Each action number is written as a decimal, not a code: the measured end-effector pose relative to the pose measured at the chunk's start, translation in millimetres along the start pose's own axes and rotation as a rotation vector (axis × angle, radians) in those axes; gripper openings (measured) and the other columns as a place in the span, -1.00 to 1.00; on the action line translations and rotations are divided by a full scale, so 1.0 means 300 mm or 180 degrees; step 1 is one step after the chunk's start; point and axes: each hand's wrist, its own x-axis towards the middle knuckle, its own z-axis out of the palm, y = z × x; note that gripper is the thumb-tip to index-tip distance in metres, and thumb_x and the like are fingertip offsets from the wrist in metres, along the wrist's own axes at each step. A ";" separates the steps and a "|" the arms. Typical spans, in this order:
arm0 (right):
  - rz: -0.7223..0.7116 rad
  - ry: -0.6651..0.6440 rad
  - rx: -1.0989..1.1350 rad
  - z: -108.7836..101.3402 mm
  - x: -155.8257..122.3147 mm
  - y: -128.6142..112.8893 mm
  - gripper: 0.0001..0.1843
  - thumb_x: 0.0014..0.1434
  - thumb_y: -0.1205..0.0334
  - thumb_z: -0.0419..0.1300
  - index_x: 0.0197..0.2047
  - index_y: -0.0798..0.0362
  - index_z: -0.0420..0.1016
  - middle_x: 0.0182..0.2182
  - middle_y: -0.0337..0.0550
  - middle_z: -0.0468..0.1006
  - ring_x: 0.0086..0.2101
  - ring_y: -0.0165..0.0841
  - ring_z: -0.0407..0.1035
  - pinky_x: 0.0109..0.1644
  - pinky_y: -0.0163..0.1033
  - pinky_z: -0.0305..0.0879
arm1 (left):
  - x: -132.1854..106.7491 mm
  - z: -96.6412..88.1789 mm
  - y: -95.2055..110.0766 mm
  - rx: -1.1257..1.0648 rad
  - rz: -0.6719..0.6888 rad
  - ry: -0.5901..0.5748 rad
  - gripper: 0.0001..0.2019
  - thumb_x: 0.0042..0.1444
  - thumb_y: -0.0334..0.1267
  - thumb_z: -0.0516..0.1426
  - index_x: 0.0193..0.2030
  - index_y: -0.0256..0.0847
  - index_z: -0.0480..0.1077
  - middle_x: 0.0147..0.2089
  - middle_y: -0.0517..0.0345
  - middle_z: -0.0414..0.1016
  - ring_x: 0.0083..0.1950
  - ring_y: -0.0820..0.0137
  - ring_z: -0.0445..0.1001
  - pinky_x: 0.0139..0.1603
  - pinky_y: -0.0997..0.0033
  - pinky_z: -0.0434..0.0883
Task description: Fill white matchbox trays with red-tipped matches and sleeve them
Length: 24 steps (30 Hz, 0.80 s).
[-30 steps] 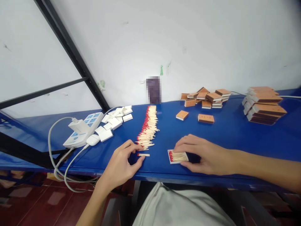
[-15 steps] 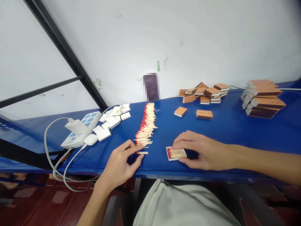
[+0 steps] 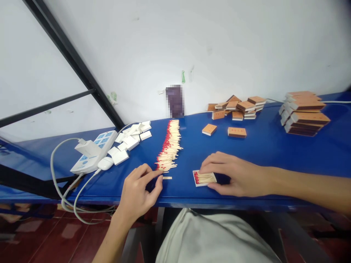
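Note:
My left hand (image 3: 141,188) pinches a pair of matches (image 3: 167,178) by the head end, with thumb and forefinger nearly together. Just beyond its fingertips, a long row of red-headed matches (image 3: 172,144) runs back toward the wall. Near the front edge of the table, my right hand (image 3: 229,173) grips a small white matchbox tray (image 3: 201,185), fingers along the far side and thumb on the near side. Red-tipped matches (image 3: 205,178) lie inside that tray, heads to the left; the fingers cover part of it.
White empty trays (image 3: 130,140) lie in a heap beside a power strip (image 3: 94,149) with cables at left. Orange matchboxes (image 3: 241,106) are piled at the back, two lying in front. Stacked matchboxes (image 3: 304,113) stand at right on the blue table (image 3: 263,146).
My left thumb and forefinger have closed together on the loose matches in front of the row. My right hand keeps its grip on the tray. The view has shifted slightly.

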 end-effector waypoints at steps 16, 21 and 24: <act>0.0041 -0.0057 -0.0069 -0.002 0.003 -0.004 -0.72 0.26 0.17 0.18 0.02 0.04 0.49 -0.07 -0.05 0.55 -0.06 -0.25 0.42 0.11 -0.07 0.27 | 0.003 -0.013 -0.006 -0.0292 0.0123 -0.0454 -0.75 0.34 -0.26 0.06 -0.03 -0.20 0.56 -0.29 0.10 0.43 -0.28 0.38 0.44 -0.21 0.40 0.36; 0.0055 -0.0057 -0.0063 -0.003 0.003 -0.006 -0.72 0.26 0.18 0.19 0.02 0.05 0.49 -0.07 -0.05 0.55 -0.06 -0.25 0.43 0.11 -0.09 0.27 | 0.002 -0.011 -0.008 -0.0331 0.0159 -0.0435 -0.77 0.34 -0.29 0.07 -0.04 -0.21 0.55 -0.28 0.10 0.44 -0.27 0.38 0.44 -0.20 0.41 0.36; 0.0045 -0.0054 -0.0052 -0.004 0.003 -0.006 -0.72 0.25 0.20 0.19 0.01 0.05 0.50 -0.07 -0.06 0.55 -0.07 -0.26 0.42 0.10 -0.10 0.27 | 0.000 -0.010 -0.010 -0.0329 0.0112 -0.0416 -0.77 0.33 -0.29 0.07 -0.01 -0.21 0.54 -0.28 0.11 0.44 -0.26 0.38 0.45 -0.18 0.42 0.37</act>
